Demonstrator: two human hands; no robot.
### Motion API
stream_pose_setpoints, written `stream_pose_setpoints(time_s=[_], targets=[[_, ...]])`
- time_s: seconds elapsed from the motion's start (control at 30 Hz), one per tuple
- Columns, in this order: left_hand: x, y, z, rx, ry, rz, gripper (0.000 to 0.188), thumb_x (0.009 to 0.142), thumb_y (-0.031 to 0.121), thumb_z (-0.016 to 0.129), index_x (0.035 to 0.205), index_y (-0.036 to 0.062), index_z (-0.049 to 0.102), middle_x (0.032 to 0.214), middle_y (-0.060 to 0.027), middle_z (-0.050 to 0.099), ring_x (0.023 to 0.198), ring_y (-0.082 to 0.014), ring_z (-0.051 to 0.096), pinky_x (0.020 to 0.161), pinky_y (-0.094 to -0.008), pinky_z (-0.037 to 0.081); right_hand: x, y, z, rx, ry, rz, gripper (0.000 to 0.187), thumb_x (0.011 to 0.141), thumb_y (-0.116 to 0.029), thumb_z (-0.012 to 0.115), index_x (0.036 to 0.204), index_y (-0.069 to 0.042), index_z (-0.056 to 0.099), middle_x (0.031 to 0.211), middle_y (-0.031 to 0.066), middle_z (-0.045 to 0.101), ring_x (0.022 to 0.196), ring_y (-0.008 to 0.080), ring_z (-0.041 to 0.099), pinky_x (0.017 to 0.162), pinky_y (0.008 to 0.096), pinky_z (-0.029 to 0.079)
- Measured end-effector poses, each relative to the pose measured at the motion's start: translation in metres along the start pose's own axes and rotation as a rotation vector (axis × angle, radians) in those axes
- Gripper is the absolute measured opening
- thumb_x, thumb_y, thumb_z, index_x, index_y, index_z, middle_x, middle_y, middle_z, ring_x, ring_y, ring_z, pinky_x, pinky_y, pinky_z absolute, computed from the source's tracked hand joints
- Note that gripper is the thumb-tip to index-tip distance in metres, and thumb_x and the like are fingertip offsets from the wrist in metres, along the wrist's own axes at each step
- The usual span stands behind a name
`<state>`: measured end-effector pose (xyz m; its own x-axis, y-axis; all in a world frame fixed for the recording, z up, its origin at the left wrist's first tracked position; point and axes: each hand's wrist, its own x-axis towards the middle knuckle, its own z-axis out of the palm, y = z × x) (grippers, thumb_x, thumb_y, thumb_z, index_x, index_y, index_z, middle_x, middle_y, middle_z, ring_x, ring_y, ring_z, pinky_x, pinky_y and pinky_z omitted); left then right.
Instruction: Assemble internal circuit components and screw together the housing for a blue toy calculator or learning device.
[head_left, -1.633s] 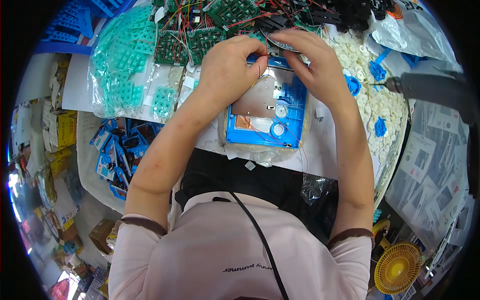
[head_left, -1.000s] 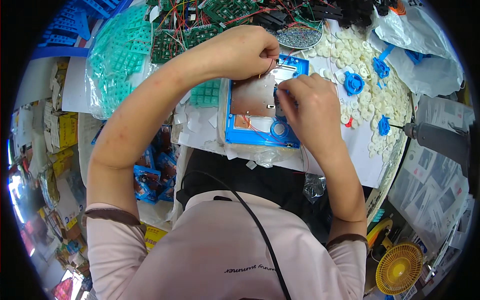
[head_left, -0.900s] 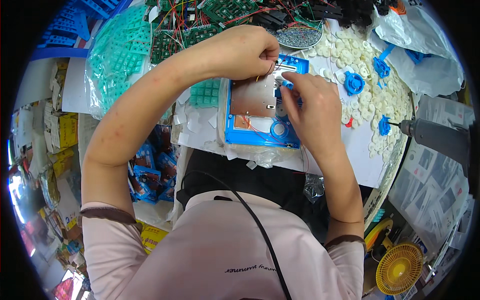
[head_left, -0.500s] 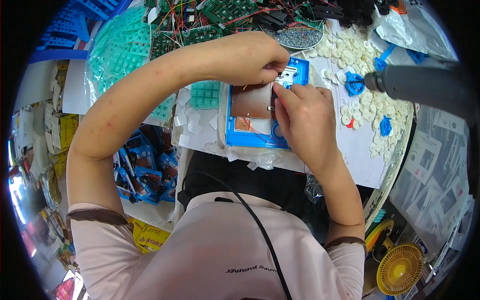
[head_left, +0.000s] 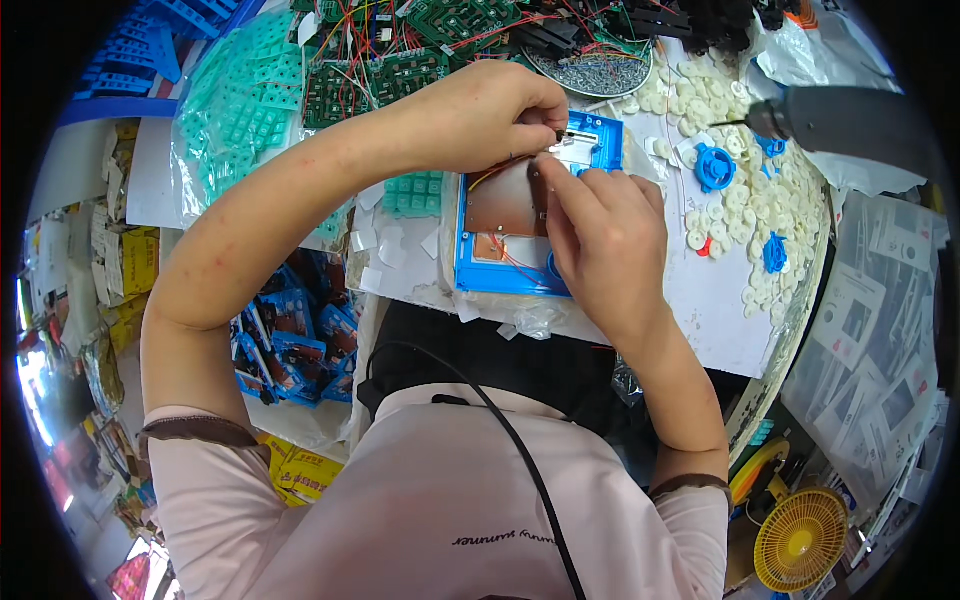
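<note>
A blue plastic housing [head_left: 470, 275] lies on the work table in front of me, with a brown circuit board [head_left: 500, 205] inside. The board sits tilted, and thin red wires run from its lower part. My left hand [head_left: 505, 115] reaches over the housing's far edge, its fingers pinched at a small black part [head_left: 562, 135]; the grip itself is partly hidden. Beside it, my right hand [head_left: 610, 225] is closed, thumb and forefinger at the board's right edge. White parts of the housing's inside show near the left fingertips.
A power screwdriver [head_left: 850, 125] juts in from the right above white plastic discs [head_left: 740, 215] and blue round parts [head_left: 715, 168]. Green circuit boards [head_left: 400, 75] with wires lie at the back. Green keypads [head_left: 250, 100] are heaped left; blue assemblies [head_left: 295, 335] fill a bin below.
The circuit board has tilted, and the housing has shifted slightly. My hands have drawn closer together. The screwdriver has swung upward and away from the blue round part, so its bit now shows.
</note>
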<state>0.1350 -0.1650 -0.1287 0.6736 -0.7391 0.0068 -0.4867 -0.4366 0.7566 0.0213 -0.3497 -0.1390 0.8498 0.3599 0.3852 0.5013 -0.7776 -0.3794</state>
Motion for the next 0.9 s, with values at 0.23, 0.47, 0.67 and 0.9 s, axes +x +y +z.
stream_pose_setpoints(time_s=[0.23, 0.47, 0.67, 0.9], targets=[[0.001, 0.006, 0.010, 0.308, 0.000, 0.079, 0.016, 0.084, 0.014, 0.067, 0.092, 0.0003, 0.068, 0.087, -0.0164, 0.069, 0.082, -0.0354, 0.067, 0.074, -0.0430, 0.053, -0.004, 0.005, -0.003, -0.022, -0.030, 0.039, 0.018, 0.082, -0.010, 0.071, 0.099, -0.007, 0.070, 0.079, 0.0059, 0.061, 0.077, 0.0240, 0.060, 0.079, 0.0400, 0.041], [-0.002, 0.010, 0.010, 0.324, 0.006, 0.145, 0.012, 0.087, 0.013, 0.066, 0.092, 0.0024, 0.066, 0.088, -0.0161, 0.067, 0.087, -0.0363, 0.065, 0.075, -0.0450, 0.051, -0.008, 0.008, -0.005, -0.054, 0.019, 0.051, 0.006, 0.082, -0.011, 0.071, 0.083, -0.009, 0.066, 0.075, 0.0050, 0.058, 0.074, 0.0248, 0.058, 0.079, 0.0409, 0.040], [-0.007, 0.010, 0.013, 0.356, 0.011, 0.171, 0.012, 0.088, 0.014, 0.066, 0.094, 0.0031, 0.064, 0.092, -0.0143, 0.064, 0.088, -0.0359, 0.064, 0.076, -0.0448, 0.051, 0.000, 0.012, -0.008, -0.076, -0.020, -0.059, 0.006, 0.078, -0.011, 0.071, 0.078, -0.009, 0.066, 0.074, 0.0049, 0.057, 0.074, 0.0247, 0.058, 0.079, 0.0409, 0.041], [0.001, 0.016, 0.016, 0.526, 0.012, 0.252, 0.014, 0.082, 0.012, 0.068, 0.092, 0.0028, 0.065, 0.111, -0.0110, 0.060, 0.096, -0.0323, 0.062, 0.084, -0.0431, 0.049, -0.005, 0.017, -0.003, -0.028, -0.015, -0.057, 0.005, 0.080, -0.011, 0.071, 0.081, -0.008, 0.067, 0.077, 0.0054, 0.059, 0.077, 0.0249, 0.059, 0.080, 0.0407, 0.042]])
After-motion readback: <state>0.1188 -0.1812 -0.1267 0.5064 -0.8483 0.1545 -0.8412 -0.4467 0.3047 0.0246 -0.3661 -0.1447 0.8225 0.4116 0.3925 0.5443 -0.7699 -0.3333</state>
